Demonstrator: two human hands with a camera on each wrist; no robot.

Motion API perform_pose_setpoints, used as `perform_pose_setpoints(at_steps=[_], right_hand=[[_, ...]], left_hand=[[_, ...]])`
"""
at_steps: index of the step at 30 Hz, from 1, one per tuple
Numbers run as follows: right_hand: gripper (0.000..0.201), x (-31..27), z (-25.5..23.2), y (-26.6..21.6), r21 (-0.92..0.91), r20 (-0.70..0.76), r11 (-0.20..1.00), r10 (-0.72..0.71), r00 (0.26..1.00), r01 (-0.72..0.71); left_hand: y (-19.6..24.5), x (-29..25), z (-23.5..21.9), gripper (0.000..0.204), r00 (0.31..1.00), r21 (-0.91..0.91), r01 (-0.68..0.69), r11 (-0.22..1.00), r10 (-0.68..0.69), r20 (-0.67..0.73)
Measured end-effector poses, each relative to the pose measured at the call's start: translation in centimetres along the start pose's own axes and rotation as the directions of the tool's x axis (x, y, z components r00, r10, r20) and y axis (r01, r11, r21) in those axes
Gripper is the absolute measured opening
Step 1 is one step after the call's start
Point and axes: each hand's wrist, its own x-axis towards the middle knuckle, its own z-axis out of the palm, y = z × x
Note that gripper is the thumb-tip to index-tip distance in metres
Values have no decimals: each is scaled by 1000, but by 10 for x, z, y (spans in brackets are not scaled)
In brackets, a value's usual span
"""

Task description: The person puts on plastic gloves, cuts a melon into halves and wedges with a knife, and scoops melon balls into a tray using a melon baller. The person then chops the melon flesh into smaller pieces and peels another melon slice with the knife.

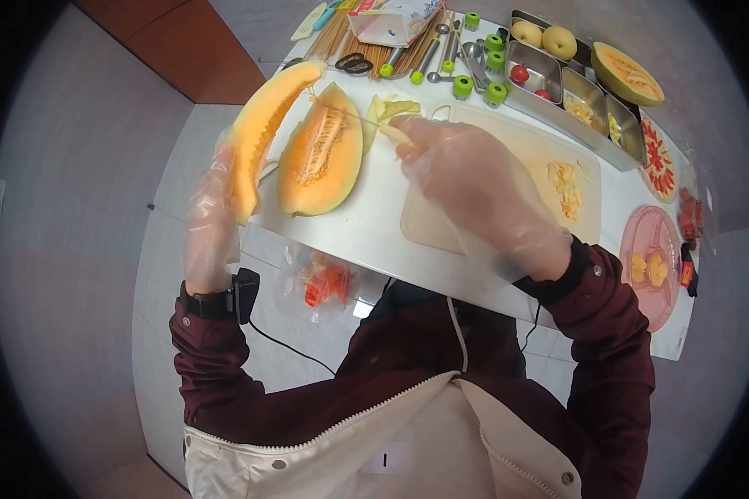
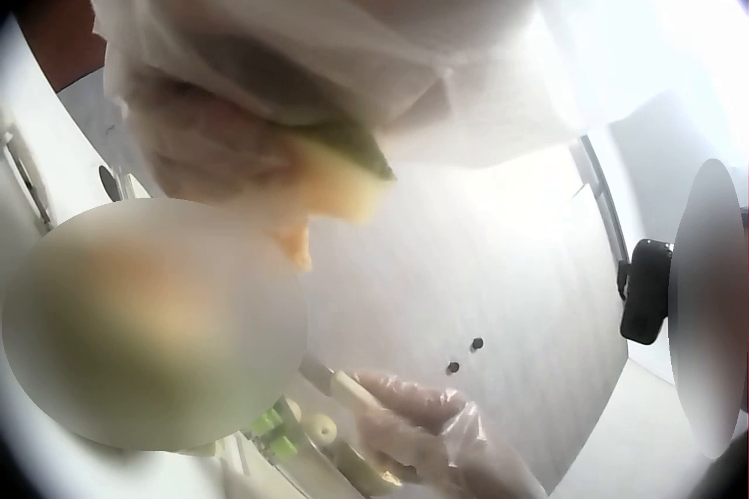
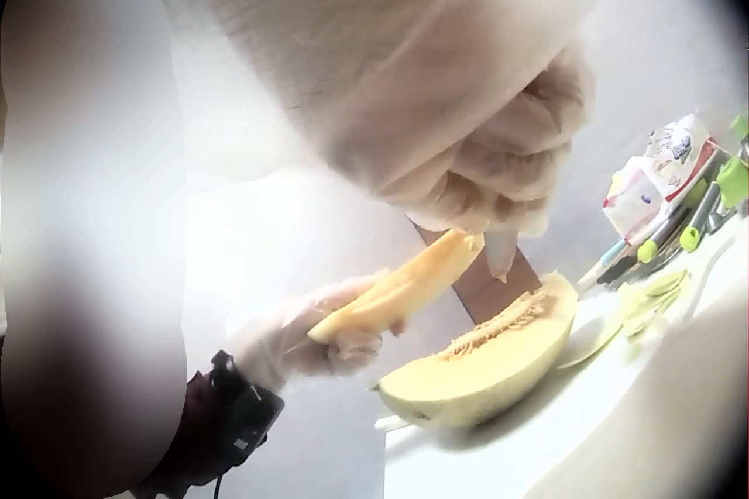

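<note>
My gloved left hand [image 1: 210, 220] grips a long curved melon slice [image 1: 262, 129] upright at the left, beyond the table's edge. The same slice [image 3: 404, 288] shows its orange flesh in the right wrist view. My gloved right hand [image 1: 483, 183] holds a knife by its pale handle [image 2: 351, 391]; the thin blade [image 1: 345, 112] points left toward the slice's top end. Between the hands, a melon piece with seeds [image 1: 320, 154] lies cut side up on the white table. Green peelings [image 1: 383, 116] lie beside it.
A cutting board [image 1: 429, 218] with orange scraps [image 1: 567, 187] lies under my right forearm. Behind are skewers [image 1: 333, 37], scissors [image 1: 354, 63], green-topped cutters [image 1: 463, 86] and a steel tray of fruit [image 1: 534, 62]. A pink plate [image 1: 651, 224] stands at the right.
</note>
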Motion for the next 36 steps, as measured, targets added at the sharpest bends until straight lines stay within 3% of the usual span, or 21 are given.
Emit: perform_pose_setpoints(at_steps=[1,3,4,6,10,12,15,19,22,24,30,33,36], right_hand=[[20,2,1,2,0,2,1000,0,1000,0],[22,4,3,6,123,90,940,308,947,-317],[22,5,1,5,125,92,940,308,947,-318],[25,9,-11,2,187,295,777,539,789,-601],[28,-5,-22,2,126,304,798,535,789,-589],[32,-13,-23,7,95,199,911,378,904,-401],[31,-10,-35,-3,32,133,957,283,950,-289],[32,-2,-33,-5,14,134,975,219,966,-223],[32,1,-20,1,-31,76,992,128,989,-126],[19,5,-17,1,-69,19,998,15,1000,-13],[15,12,-11,-5,-163,103,984,96,990,-78],[14,10,-11,-5,-125,25,992,-14,1000,17],[15,8,-18,-12,-144,87,989,28,996,-15]], left_hand=[[-3,0,-2,58,1000,0,2,1000,-2,0],[-11,-1,-6,57,990,10,-130,991,129,57],[-9,-5,-4,57,990,12,-127,992,126,57],[-2,-15,3,56,985,62,-164,984,161,62],[-9,-16,-5,55,986,112,-135,984,122,113],[-4,-21,-1,55,993,95,-101,990,95,73],[-3,-19,-6,57,990,101,-99,990,88,114],[-1,-19,-6,58,987,62,-88,994,79,137],[2,-18,-5,56,985,141,-89,986,66,160],[1,-16,-4,55,986,153,-93,984,70,150],[-4,-12,-2,55,995,131,-56,990,45,85],[-2,-12,0,55,996,135,-50,990,40,76],[-8,-7,-6,55,998,175,-17,984,5,70]])
